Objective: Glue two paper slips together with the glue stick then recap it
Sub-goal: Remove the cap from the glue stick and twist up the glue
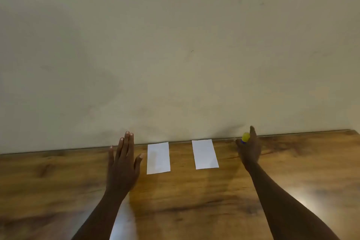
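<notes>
My left hand [122, 163] is flat and released, fingers together and extended toward 12 o'clock, thumb spread toward 3 o'clock, palm down over the tabletop [185, 200]; whether it touches the surface I cannot tell. My right hand [249, 150] reaches to 1 o'clock, fingers wrapped around the glue stick [245, 138], index finger raised behind it. The glue stick shows a yellow cap above a blue body, mostly hidden by my fingers.

Two white paper slips lie flat, well apart. The left slip [158, 158] is just beside my left thumb, at its 3 o'clock. The right slip [205, 154], tilted slightly, lies at 9 o'clock from my right hand. Both sit near the tabletop's far edge, against the wall [175, 45]. The wood at 6 o'clock of the slips is open.
</notes>
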A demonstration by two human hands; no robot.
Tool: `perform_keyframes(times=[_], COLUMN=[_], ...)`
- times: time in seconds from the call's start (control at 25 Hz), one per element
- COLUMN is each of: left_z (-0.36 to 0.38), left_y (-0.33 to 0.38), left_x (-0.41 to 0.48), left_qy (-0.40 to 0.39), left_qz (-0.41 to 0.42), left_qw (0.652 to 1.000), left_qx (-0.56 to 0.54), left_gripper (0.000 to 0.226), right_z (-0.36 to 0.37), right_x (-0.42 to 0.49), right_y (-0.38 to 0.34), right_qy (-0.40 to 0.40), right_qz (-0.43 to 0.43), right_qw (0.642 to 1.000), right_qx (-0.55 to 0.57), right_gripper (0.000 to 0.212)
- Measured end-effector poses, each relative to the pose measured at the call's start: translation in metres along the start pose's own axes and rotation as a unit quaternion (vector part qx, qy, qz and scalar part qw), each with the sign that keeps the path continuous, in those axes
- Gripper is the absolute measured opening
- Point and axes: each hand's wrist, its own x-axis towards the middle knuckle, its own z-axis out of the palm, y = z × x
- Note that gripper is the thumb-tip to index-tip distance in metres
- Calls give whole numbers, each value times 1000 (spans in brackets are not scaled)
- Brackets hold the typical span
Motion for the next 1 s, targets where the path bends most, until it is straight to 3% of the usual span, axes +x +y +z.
perform_keyframes(times=[0.08, 0.16, 0.24, 0.4, 0.68, 0.8, 0.84, 0.88, 1.0], left_z=[-4, -4, -9, -45, -167, -234, -254, -274, -314], left_y=[1, 0, 3, 17, 52, 81, 93, 108, 149], left_x=[1, 3, 10, 27, 45, 40, 38, 34, 25], left_qy=[14, 28, 49, 91, 214, 248, 245, 225, 197], left_qz=[8, 9, -6, 11, 15, 2, -1, -3, 9], left_qw=[1000, 999, 999, 994, 960, 912, 886, 860, 786], left_qx=[11, 15, -15, -57, -177, -326, -394, -458, -585], left_gripper=[81, 72, 56, 53, 43, 31, 39, 27, 21], right_z=[-3, -5, -11, -36, -108, -130, -135, -139, -143], right_x=[0, 0, 1, 10, -10, -35, -44, -54, -87], right_y=[3, 8, -4, -80, -250, -292, -304, -314, -342], right_qy=[8, 1, -16, -23, 2, -2, -5, -7, 0], right_qz=[20, 32, 15, -63, -227, -251, -264, -276, -329], right_qw=[1000, 999, 999, 987, 927, 911, 906, 903, 896], right_qx=[11, 13, 49, 145, 298, 328, 331, 329, 300], right_gripper=[29, 14, 14, 21, 27, 31, 32, 33, 33])
